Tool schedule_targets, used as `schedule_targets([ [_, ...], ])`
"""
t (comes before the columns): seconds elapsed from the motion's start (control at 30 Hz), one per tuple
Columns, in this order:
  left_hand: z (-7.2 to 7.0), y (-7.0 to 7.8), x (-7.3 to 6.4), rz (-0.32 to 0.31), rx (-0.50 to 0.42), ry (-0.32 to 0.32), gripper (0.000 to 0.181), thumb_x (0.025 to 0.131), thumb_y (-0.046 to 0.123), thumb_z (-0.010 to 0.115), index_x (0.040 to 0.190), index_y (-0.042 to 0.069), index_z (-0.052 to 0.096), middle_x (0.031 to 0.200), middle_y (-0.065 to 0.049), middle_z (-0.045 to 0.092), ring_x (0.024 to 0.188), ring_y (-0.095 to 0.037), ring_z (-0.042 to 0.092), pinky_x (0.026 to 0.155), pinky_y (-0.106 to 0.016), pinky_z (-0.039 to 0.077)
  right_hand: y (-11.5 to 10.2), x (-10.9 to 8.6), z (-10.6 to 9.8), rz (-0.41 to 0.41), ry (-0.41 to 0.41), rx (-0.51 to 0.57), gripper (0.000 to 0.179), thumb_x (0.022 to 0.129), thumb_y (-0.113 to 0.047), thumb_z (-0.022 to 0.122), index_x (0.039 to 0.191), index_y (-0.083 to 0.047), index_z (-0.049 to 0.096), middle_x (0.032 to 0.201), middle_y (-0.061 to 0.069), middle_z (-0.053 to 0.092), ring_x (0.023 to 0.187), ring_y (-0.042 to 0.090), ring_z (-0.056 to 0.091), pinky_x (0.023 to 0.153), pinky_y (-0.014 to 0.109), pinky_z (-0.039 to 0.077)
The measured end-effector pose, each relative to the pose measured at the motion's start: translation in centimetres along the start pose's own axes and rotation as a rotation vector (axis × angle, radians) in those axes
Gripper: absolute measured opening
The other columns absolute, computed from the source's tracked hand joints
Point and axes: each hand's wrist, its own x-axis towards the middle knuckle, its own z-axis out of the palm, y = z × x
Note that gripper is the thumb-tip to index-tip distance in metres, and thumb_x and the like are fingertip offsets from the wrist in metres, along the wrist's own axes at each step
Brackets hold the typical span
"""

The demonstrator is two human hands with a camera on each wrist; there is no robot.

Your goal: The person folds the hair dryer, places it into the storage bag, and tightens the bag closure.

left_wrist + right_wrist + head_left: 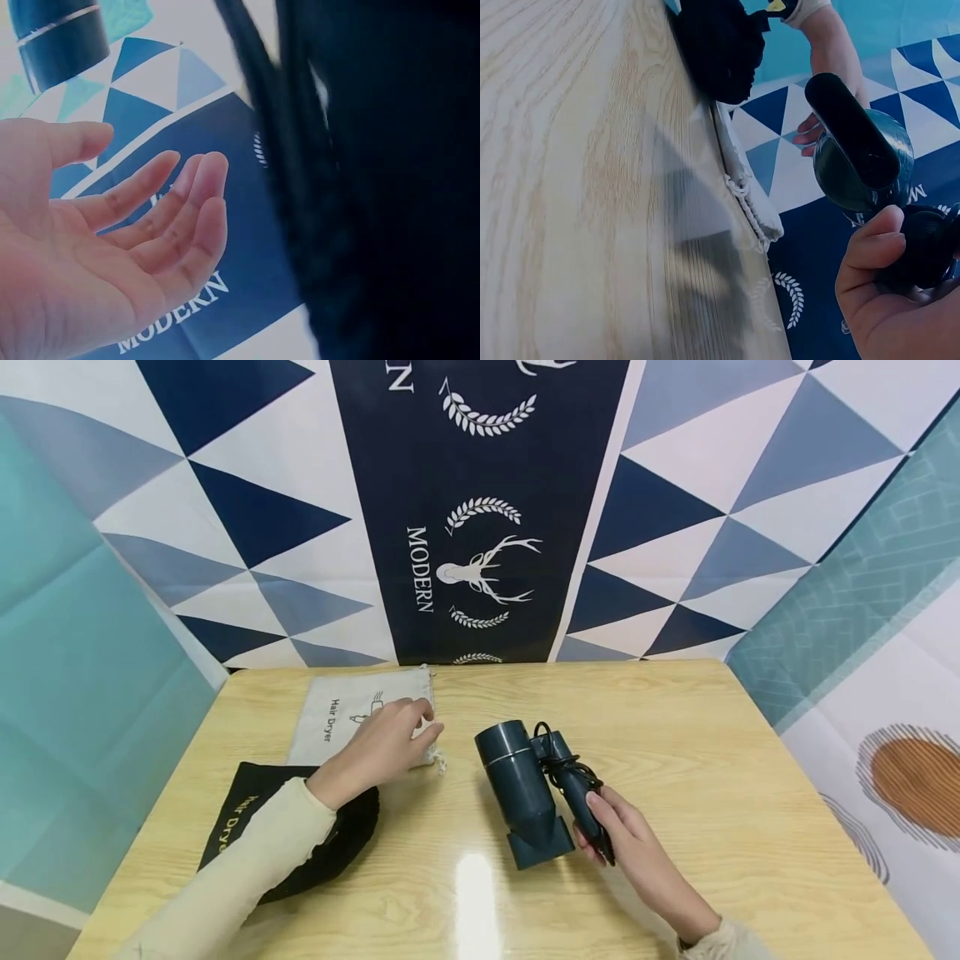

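A dark blue hair dryer [517, 785] is held up at the middle of the table, its black cord [566, 768] wound around the handle. My right hand [637, 847] grips that handle near its lower end. In the right wrist view the dryer's flat nozzle [855, 135] points toward the camera above the thumb. My left hand [386, 739] hovers over a light grey drawstring pouch [311, 731] printed "Hair Dryer", fingers loosely bent around nothing. The left wrist view shows its bare palm [82, 277], with the dryer's barrel [64, 49] beyond the thumb.
Under the left forearm lies a black bag [348, 835] with gold "Hair Dryer" lettering, partly hidden by the sleeve. A wood-grain table [675, 727] carries everything. A patterned cloth wall [487, 635] rises at its back edge. Something dark and blurred fills the left wrist view's right side.
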Motion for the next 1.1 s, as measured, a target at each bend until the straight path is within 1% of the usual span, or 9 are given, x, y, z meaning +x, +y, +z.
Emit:
schedule_targets([
  [0.2, 0.1, -0.9, 1.5, -0.02, 0.04, -0.11, 0.026, 0.099, 0.026, 0.061, 0.106, 0.002, 0.067, 0.101, -0.014, 0.07, 0.071, -0.018, 0.059, 0.069, -0.037, 0.051, 0.2, -0.4, 0.0, 0.012, -0.018, 0.025, 0.043, 0.11, -0.033, 0.035, 0.12, 0.008, 0.043, 0.08, 0.017, 0.056, 0.063, 0.013, 0.053, 0.05, 0.025, 0.045],
  [0.37, 0.4, -1.6, 2.8, -0.101, 0.061, -0.236, 0.028, 0.101, 0.03, 0.059, 0.11, 0.004, 0.065, 0.087, -0.006, 0.065, 0.059, -0.017, 0.053, 0.062, -0.033, 0.046, 0.1, -0.9, -0.1, 0.022, -0.01, 0.036, 0.044, 0.11, -0.033, 0.036, 0.12, 0.009, 0.043, 0.081, 0.019, 0.057, 0.063, 0.013, 0.054, 0.051, 0.025, 0.046],
  [0.43, 0.5, -2.0, 3.4, -0.133, 0.073, -0.267, 0.028, 0.101, 0.031, 0.058, 0.108, 0.005, 0.065, 0.08, -0.004, 0.061, 0.057, -0.016, 0.051, 0.059, -0.032, 0.043, 0.2, -1.0, -0.1, 0.024, -0.006, 0.04, 0.044, 0.11, -0.033, 0.035, 0.121, 0.009, 0.042, 0.082, 0.021, 0.057, 0.063, 0.013, 0.054, 0.051, 0.025, 0.046],
  [0.53, 0.8, -2.4, 4.5, -0.169, 0.081, -0.311, 0.027, 0.101, 0.031, 0.058, 0.091, 0.007, 0.063, 0.065, -0.001, 0.051, 0.051, -0.015, 0.043, 0.052, -0.03, 0.037, 0.3, -1.2, -0.1, 0.031, -0.001, 0.047, 0.044, 0.11, -0.033, 0.036, 0.121, 0.01, 0.042, 0.083, 0.023, 0.057, 0.064, 0.014, 0.055, 0.052, 0.025, 0.046],
  [0.67, 1.6, -2.9, 6.0, -0.202, 0.081, -0.38, 0.036, 0.101, 0.03, 0.057, 0.071, 0.011, 0.053, 0.054, 0.002, 0.039, 0.045, -0.013, 0.033, 0.048, -0.03, 0.032, 0.4, -1.4, -0.2, 0.038, 0.005, 0.051, 0.045, 0.11, -0.033, 0.036, 0.122, 0.01, 0.041, 0.085, 0.027, 0.056, 0.065, 0.015, 0.055, 0.052, 0.025, 0.046],
  [0.73, 2.0, -3.1, 6.7, -0.226, 0.094, -0.411, 0.035, 0.101, 0.031, 0.056, 0.073, 0.011, 0.054, 0.057, 0.001, 0.04, 0.047, -0.014, 0.033, 0.051, -0.032, 0.034, 0.4, -1.4, -0.2, 0.042, 0.007, 0.055, 0.046, 0.11, -0.033, 0.037, 0.123, 0.01, 0.041, 0.085, 0.027, 0.056, 0.065, 0.015, 0.055, 0.052, 0.025, 0.047],
  [0.93, 3.7, -3.8, 8.1, -0.287, 0.184, -0.478, 0.028, 0.1, 0.032, 0.058, 0.105, 0.005, 0.065, 0.091, -0.008, 0.06, 0.074, -0.023, 0.053, 0.071, -0.04, 0.045, 0.6, -1.4, -0.1, 0.049, 0.012, 0.069, 0.044, 0.109, -0.033, 0.037, 0.123, 0.009, 0.04, 0.084, 0.021, 0.057, 0.065, 0.015, 0.056, 0.053, 0.025, 0.047],
  [1.0, 4.1, -4.0, 8.4, -0.273, 0.219, -0.493, 0.028, 0.098, 0.031, 0.062, 0.107, 0.005, 0.066, 0.096, -0.01, 0.063, 0.079, -0.024, 0.057, 0.074, -0.041, 0.048, 0.7, -1.5, 0.0, 0.048, 0.014, 0.071, 0.043, 0.11, -0.032, 0.037, 0.121, 0.009, 0.04, 0.083, 0.019, 0.057, 0.064, 0.014, 0.056, 0.053, 0.025, 0.047],
  [1.1, 4.5, -4.3, 8.5, -0.223, 0.253, -0.497, 0.027, 0.095, 0.027, 0.068, 0.106, 0.002, 0.066, 0.094, -0.01, 0.064, 0.078, -0.024, 0.06, 0.074, -0.04, 0.05, 0.8, -1.5, 0.0, 0.043, 0.013, 0.067, 0.042, 0.11, -0.032, 0.037, 0.12, 0.009, 0.041, 0.083, 0.018, 0.057, 0.064, 0.014, 0.056, 0.053, 0.026, 0.048],
])
